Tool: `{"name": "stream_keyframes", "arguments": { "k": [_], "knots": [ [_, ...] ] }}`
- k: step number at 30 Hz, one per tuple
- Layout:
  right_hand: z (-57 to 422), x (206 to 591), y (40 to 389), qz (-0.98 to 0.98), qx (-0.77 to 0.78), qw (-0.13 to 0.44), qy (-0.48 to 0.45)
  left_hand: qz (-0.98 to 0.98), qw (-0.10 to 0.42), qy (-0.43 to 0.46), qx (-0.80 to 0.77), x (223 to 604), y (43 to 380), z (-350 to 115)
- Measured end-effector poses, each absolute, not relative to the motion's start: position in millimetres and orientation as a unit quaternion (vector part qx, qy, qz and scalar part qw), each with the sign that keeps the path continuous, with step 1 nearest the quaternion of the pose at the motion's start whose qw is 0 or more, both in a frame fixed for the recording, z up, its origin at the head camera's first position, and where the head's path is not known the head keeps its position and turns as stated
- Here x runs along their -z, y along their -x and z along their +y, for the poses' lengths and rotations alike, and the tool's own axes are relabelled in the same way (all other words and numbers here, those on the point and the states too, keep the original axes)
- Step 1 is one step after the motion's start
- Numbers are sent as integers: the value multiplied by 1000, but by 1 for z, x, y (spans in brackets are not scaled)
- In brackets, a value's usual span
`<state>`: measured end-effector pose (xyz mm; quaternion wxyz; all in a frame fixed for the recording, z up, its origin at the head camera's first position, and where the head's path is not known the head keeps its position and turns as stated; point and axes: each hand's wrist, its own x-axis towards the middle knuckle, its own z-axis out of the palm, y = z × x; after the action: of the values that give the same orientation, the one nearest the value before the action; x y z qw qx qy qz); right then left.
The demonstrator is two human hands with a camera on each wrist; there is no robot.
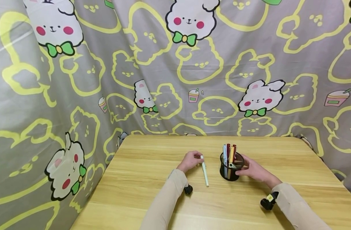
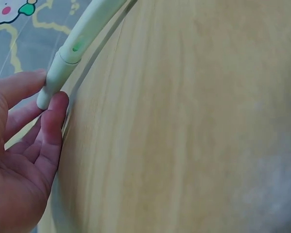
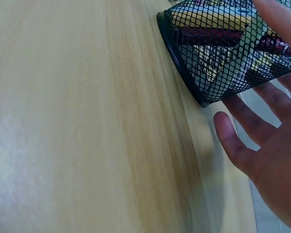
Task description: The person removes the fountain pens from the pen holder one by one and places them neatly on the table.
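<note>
A pale green pen (image 1: 205, 175) lies slantwise just above the wooden table in the head view, its far end between the thumb and fingers of my left hand (image 1: 190, 161). The left wrist view shows the thumb and fingertips pinching the capped end of this pen (image 2: 89, 31). To the right stands a black mesh pen holder (image 1: 232, 175), upright, with several pens (image 1: 229, 152) sticking out of it. My right hand (image 1: 254, 168) holds the holder from its right side, thumb in front and fingers behind. In the right wrist view the little finger stands off the mesh.
The wooden table (image 1: 129, 185) meets a grey curtain (image 1: 164, 70) with cartoon bears at its back edge, and the curtain hangs along the left side too. Small black cameras (image 1: 188, 189) sit at both wrists, below the sleeves.
</note>
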<state>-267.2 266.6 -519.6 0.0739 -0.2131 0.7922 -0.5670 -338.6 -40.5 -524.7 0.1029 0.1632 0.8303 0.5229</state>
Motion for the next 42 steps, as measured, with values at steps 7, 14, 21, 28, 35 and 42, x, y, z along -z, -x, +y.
{"name": "stream_keyframes", "arguments": {
  "k": [7,14,21,28,35,42],
  "knots": [
    [266,519,267,794,565,77,214,839,110,-161,-508,522,338,-40],
    [265,520,268,790,568,80,215,865,100,-176,-459,520,339,-38],
    [265,519,267,797,560,87,210,886,87,-188,-416,520,340,-37],
    [267,518,267,809,546,79,203,885,92,-188,-416,519,339,-36],
    [268,518,266,809,546,82,200,887,103,-184,-411,519,335,-35],
    [268,518,267,811,544,81,197,892,95,-182,-402,521,335,-36]
  ]
}}
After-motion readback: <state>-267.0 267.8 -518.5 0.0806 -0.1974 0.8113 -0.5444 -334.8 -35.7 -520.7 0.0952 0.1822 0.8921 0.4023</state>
